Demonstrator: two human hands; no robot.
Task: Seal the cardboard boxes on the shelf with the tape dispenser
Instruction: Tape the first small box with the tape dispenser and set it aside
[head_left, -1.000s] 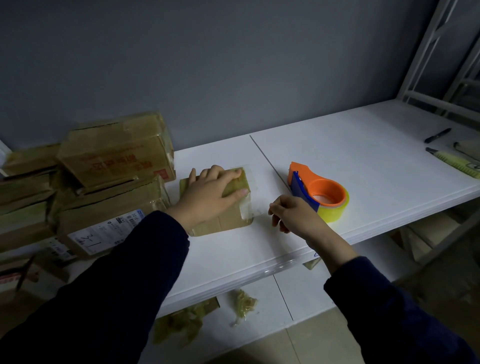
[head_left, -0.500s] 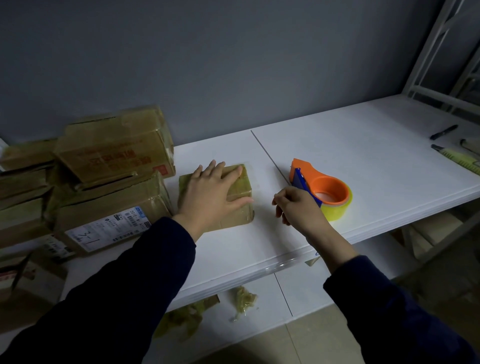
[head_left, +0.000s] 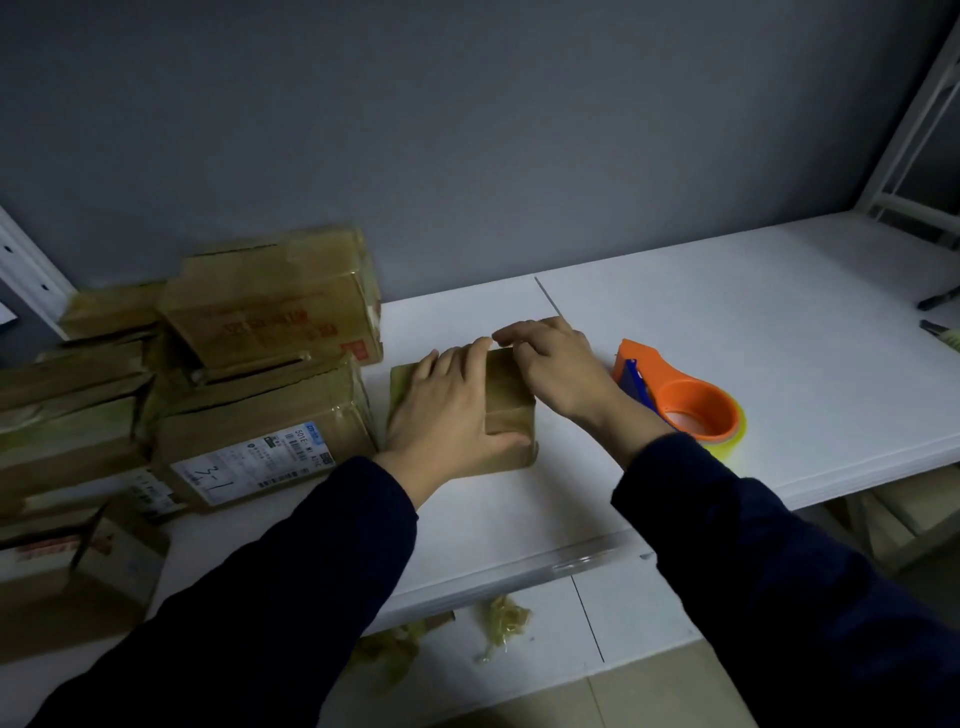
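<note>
Shelf (head_left: 727, 312): white board against a grey wall, carrying all the work; its front lip runs near the parcel in hand, so a hard shove that way could send the parcel over.
Stacked cardboard boxes (head_left: 260, 405): piled unevenly at the left, just beside the parcel; the top one sits askew; a knock from the left sleeve looks enough to bring it down.
Small cardboard box (head_left: 506, 410): mid-shelf, between pile and dispenser, under both hands; glossy tape crosses its top; uneven smoothing would likely trap wrinkles or leave an end lifting, and the seam would not hold.
Left hand (head_left: 447, 410): flat on the lid, fingers straight, thumb spread, gripping nothing, pinning the box; ease off and so light a box may skid.
Right hand (head_left: 556, 364): fingers nearly straight over the far right edge, pressing, not clutching; whether a tape end lies beneath them cannot be told.
Tape dispenser (head_left: 691, 405): orange, yellowish roll, lying on the shelf just beside the right wrist, in nobody's grip; its nose faces the wrist, so a blind reach back could meet the cutter.
Tape scraps (head_left: 501, 623): crumpled on the lower board.
</note>
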